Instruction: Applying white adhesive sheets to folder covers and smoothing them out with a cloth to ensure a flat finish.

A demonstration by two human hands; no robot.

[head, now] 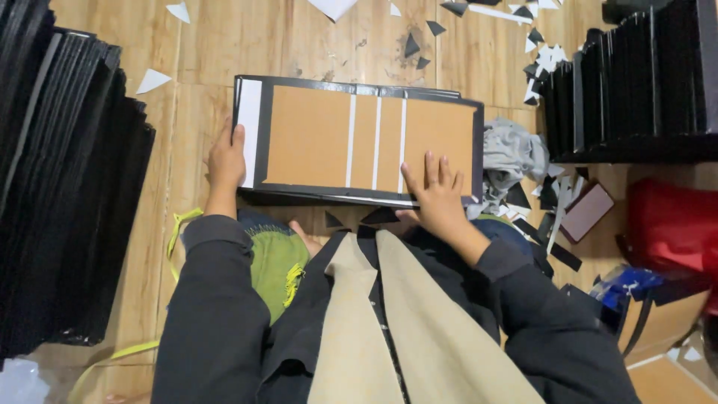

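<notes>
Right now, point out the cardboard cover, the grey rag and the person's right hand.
cardboard cover (310, 135): head view, on its left brown panel.
grey rag (512, 153): head view, middle of the crumpled cloth.
right hand (437, 198): head view, back of the hand.

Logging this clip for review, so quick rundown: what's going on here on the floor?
A person sits on a wooden floor and presses a flat cover piece down: brown board panels with white gaps between them, laid on black sheet material. The left hand holds its left edge by a white strip, and the right hand lies flat on the right panel. Stacks of black pieces stand on both sides. Black and white paper offcuts litter the floor, and a grey rag lies beside the piece.
</notes>
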